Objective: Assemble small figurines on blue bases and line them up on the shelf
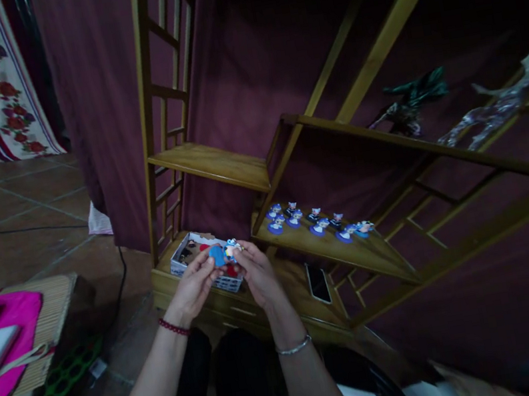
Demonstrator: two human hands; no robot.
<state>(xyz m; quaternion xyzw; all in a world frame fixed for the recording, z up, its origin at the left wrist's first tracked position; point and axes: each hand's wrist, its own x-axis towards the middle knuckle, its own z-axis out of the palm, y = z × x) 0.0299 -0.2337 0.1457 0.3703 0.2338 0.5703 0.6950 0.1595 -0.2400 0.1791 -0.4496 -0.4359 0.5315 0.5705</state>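
Over a small box, my two hands are close together. My left hand pinches a round blue base between thumb and fingers. In my right hand is a small figurine in blue, white and yellow, gripped at its side. Base and figurine are side by side; whether they touch I cannot tell. Below them is the open cardboard box with red and dark pieces inside, partly hidden by my hands. Several small figurines, many on blue-purple round bases, stand on the wooden shelf to the right.
A wooden display rack surrounds the work spot, with a phone-like dark slab on its lower board. Higher right are a green-topped ornament and a clear glass-like deer. At left, a low table holds a pink cloth.
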